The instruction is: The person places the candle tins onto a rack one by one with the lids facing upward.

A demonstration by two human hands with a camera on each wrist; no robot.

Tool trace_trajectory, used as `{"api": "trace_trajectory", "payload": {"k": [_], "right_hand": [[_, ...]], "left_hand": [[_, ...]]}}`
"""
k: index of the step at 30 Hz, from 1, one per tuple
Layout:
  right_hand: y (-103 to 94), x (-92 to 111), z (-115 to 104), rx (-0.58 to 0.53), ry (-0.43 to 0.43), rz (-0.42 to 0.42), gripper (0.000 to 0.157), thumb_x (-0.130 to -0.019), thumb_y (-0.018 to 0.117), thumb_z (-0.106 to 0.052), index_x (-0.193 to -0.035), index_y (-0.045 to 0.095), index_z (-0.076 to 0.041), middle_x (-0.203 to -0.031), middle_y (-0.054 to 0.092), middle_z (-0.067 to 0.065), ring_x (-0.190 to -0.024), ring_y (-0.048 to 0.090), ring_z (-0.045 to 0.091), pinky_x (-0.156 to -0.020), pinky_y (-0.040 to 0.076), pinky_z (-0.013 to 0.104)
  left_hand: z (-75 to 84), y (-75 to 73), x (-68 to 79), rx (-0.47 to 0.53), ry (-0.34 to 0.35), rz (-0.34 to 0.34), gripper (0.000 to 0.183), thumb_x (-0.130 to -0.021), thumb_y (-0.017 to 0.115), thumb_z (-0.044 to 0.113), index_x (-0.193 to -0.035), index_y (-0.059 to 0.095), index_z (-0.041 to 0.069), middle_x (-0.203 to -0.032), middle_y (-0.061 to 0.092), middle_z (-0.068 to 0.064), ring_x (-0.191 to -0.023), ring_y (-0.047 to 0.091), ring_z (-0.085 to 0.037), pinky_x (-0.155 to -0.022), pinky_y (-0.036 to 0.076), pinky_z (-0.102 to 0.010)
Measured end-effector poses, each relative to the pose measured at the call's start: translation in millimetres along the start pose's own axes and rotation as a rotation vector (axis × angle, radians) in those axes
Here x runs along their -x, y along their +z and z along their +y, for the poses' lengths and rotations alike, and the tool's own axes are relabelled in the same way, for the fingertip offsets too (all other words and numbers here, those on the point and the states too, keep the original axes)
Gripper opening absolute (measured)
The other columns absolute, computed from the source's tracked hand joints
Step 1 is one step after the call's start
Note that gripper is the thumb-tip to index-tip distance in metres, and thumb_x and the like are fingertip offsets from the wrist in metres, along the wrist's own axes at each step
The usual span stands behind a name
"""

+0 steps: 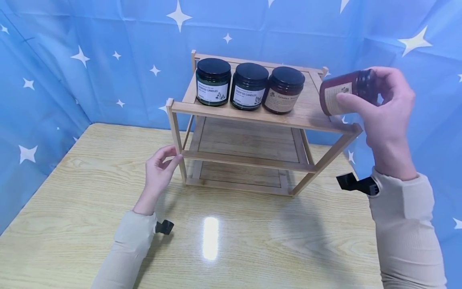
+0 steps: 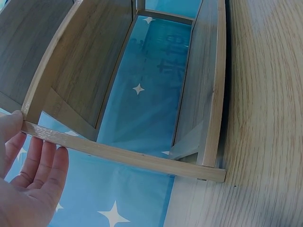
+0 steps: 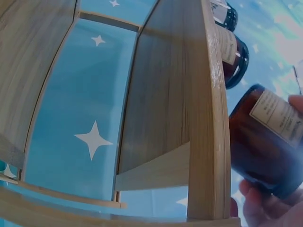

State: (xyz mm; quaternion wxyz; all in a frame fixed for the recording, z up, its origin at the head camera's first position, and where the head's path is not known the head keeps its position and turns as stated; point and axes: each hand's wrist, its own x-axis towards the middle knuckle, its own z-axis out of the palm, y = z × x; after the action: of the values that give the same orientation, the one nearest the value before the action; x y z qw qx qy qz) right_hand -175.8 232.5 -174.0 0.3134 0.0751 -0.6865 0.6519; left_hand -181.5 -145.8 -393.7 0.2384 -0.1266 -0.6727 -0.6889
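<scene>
My right hand (image 1: 391, 102) grips a brown scented candle jar (image 1: 337, 93) with a black lid, tilted on its side at the right end of the wooden shelf rack (image 1: 231, 112). In the right wrist view the jar (image 3: 267, 142) is close beside the top board's front rail; contact is unclear. My left hand (image 1: 160, 170) pinches the rack's front left post (image 2: 109, 152) between thumb and fingers. On the top board stand two dark green candle jars (image 1: 213, 82) (image 1: 249, 86) and another brown candle jar (image 1: 283, 90), all upright with black lids.
The rack's middle shelf (image 1: 249, 138) and bottom shelf (image 1: 238, 174) lie below the top board. It stands on a light wood-grain table (image 1: 252, 241). A blue cloth with white stars (image 1: 126, 32) hangs behind and at both sides.
</scene>
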Motion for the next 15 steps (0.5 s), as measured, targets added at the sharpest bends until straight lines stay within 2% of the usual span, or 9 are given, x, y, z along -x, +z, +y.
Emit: {"api": "trace_trajectory", "payload": {"k": [8, 15], "right_hand": [[1.4, -1.7, -5.9, 0.173, 0.062, -0.125, 0.047, -0.064, 0.079, 0.008, -0.105, 0.064, -0.008, -0.094, 0.058, 0.001, -0.088, 0.048, 0.012, -0.068, 0.04, 0.016], [5.6, -6.1, -5.3, 0.365, 0.08, -0.192, 0.053, -0.066, 0.081, 0.001, -0.113, 0.06, -0.013, -0.099, 0.06, -0.004, -0.091, 0.049, 0.009, -0.073, 0.037, 0.015]], "left_hand": [[-0.1, -0.1, 0.0, -0.009, 0.01, -0.001, 0.024, -0.082, 0.061, -0.015, -0.105, 0.057, -0.016, -0.09, 0.064, 0.014, -0.087, 0.06, -0.004, -0.076, 0.055, -0.018], [-1.5, -1.0, 0.3, -0.023, 0.002, 0.003, 0.025, -0.082, 0.062, -0.014, -0.107, 0.058, -0.016, -0.09, 0.063, 0.014, -0.087, 0.06, -0.004, -0.076, 0.054, -0.017]]}}
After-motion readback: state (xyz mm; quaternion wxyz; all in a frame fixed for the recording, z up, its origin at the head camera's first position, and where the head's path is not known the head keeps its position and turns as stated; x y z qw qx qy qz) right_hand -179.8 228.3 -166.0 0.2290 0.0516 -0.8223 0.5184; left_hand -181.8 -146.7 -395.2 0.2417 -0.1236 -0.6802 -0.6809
